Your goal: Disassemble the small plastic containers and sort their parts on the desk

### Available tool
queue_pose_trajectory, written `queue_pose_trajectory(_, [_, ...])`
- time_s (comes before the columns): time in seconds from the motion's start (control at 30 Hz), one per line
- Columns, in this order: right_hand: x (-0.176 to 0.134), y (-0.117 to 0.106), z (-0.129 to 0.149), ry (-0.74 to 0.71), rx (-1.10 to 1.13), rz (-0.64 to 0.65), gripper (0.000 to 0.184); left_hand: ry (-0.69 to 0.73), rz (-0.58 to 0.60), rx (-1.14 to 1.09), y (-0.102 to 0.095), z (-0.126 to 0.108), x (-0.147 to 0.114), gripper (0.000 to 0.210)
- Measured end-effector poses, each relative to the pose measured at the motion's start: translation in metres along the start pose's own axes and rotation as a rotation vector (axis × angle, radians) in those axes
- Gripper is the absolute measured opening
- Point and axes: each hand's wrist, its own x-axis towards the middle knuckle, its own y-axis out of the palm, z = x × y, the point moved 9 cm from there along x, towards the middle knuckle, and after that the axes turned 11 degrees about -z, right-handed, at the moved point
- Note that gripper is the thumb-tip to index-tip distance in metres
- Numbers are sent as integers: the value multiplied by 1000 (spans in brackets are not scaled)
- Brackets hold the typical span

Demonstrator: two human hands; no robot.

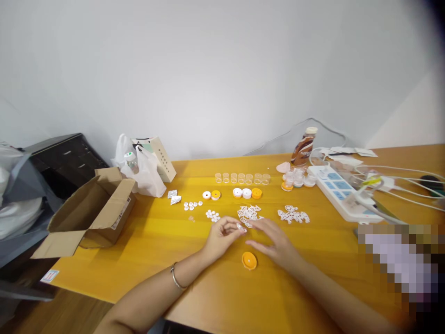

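Note:
Between the fingertips of my left hand (222, 239) is a small white plastic piece (239, 226), its exact kind too small to make out. My right hand (276, 246) faces it with thumb and fingers apart, holding nothing. Just below the hands an orange round cap (249, 260) with a pale centre lies on the table. Behind my fingertips spreads a pile of white openwork plastic pieces (248, 212), partly hidden by the hands. A second such group (294, 215) lies further right. Small white round pieces (212, 215) sit beyond my left hand.
A row of clear cups (241, 178) stands at the back, with white and orange round parts (246, 193) before it. To the right are a brown bottle (304, 147) and a power strip (344, 195) with cables. An open cardboard box (93, 213) and plastic bag (148, 174) are left.

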Motion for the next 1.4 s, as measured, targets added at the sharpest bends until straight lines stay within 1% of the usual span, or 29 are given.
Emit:
queue_pose_trajectory(0.07, [-3, 2, 16, -82, 9, 20, 35, -57, 7, -59, 3, 4, -3, 28])
queue_pose_trajectory(0.13, [-5, 3, 25, -122, 12, 20, 30, -71, 25, -53, 6, 5, -6, 28])
queue_pose_trajectory(0.2, [-5, 3, 29, -138, 26, 5, 28, -51, 45, -23, 9, 4, -8, 28])
queue_pose_trajectory(0.27, [-3, 1, 25, -118, 38, -8, 25, -8, 57, 25, 10, 2, -9, 29])
queue_pose_trajectory(0.33, [1, -10, 10, -52, 16, -55, 21, 49, 57, 103, 8, -3, -9, 30])
queue_pose_trajectory(0.37, [4, -19, -3, 5, -17, -95, 19, 80, 53, 149, 7, -6, -8, 30])
queue_pose_trajectory(0.43, [6, -46, -36, 163, -127, -207, 20, 150, 47, 240, 3, -13, -8, 29])
queue_pose_trajectory(0.5, [4, -74, -71, 328, -254, -272, 27, 245, 73, 337, 2, -22, -9, 27])
queue_pose_trajectory(0.57, [0, -93, -95, 430, -358, -267, 34, 359, 164, 439, 8, -30, -14, 29])
queue_pose_trajectory(0.63, [-2, -100, -109, 462, -421, -218, 41, 455, 286, 536, 17, -34, -20, 39])
queue_pose_trajectory(0.73, [-2, -97, -114, 453, -451, -164, 48, 512, 427, 644, 27, -29, -28, 56])
queue_pose_trajectory(0.83, [-2, -91, -114, 439, -449, -152, 52, 523, 495, 690, 33, -24, -32, 60])
queue_pose_trajectory(0.97, [-3, -88, -118, 434, -451, -134, 55, 522, 505, 688, 35, -24, -32, 56])
queue_pose_trajectory(1.1, [-3, -92, -120, 435, -459, -162, 55, 516, 523, 684, 35, -24, -33, 58])
queue_pose_trajectory(1.17, [-1, -96, -115, 422, -464, -201, 52, 516, 536, 691, 35, -22, -33, 60])
queue_pose_trajectory(1.23, [2, -95, -104, 398, -429, -220, 47, 512, 551, 701, 36, -20, -33, 61])
queue_pose_trajectory(1.27, [3, -89, -96, 379, -382, -203, 44, 508, 558, 703, 36, -19, -33, 61])
queue_pose_trajectory(1.3, [4, -79, -86, 353, -310, -153, 41, 504, 563, 700, 36, -18, -33, 61])
queue_pose_trajectory(1.33, [4, -66, -74, 321, -218, -81, 38, 500, 568, 692, 36, -18, -33, 60])
queue_pose_trajectory(1.4, [0, -32, -44, 253, -41, 123, 36, 491, 570, 667, 35, -18, -32, 57])
